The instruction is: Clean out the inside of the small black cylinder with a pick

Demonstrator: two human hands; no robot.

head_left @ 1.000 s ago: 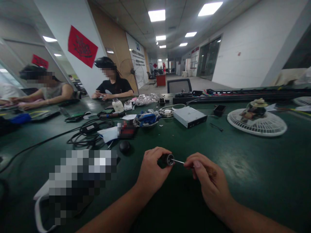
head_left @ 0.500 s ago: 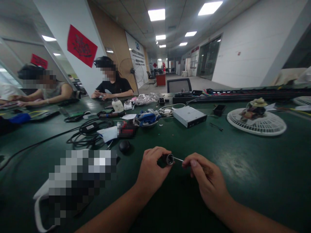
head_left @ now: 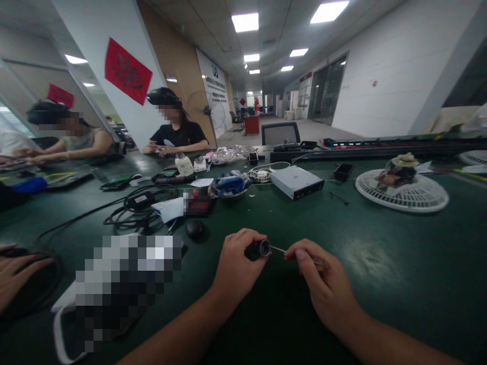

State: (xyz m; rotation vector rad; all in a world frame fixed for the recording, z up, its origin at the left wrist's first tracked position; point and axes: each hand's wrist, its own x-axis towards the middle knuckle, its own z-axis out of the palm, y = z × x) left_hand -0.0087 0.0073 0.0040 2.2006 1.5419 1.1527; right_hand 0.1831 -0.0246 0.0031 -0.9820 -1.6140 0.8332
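Note:
Just above the green table [head_left: 380, 304], my left hand [head_left: 239, 263] grips a small dark cylinder [head_left: 263, 247] between thumb and fingers, its round open end turned toward the camera. My right hand [head_left: 323, 279] is closed round the amber handle [head_left: 320, 263] of a thin metal tool. The tool's shaft [head_left: 278, 249] points left, and its tip is at the cylinder's right rim; whether it touches cannot be made out. A black mouse [head_left: 195, 229] lies to the left, beyond my left hand.
A grey drive box [head_left: 297, 181] and a white fan grille [head_left: 401, 190] lie farther back. Coiled black cables [head_left: 140, 203] and a blurred pale object [head_left: 125, 274] are left. Another person's hand [head_left: 19, 274] is at the left edge; two people sit beyond.
Another person's hand and a dark cable have come in at the left edge. My left hand and the cylinder have shifted very slightly left; both my hands keep their grips.

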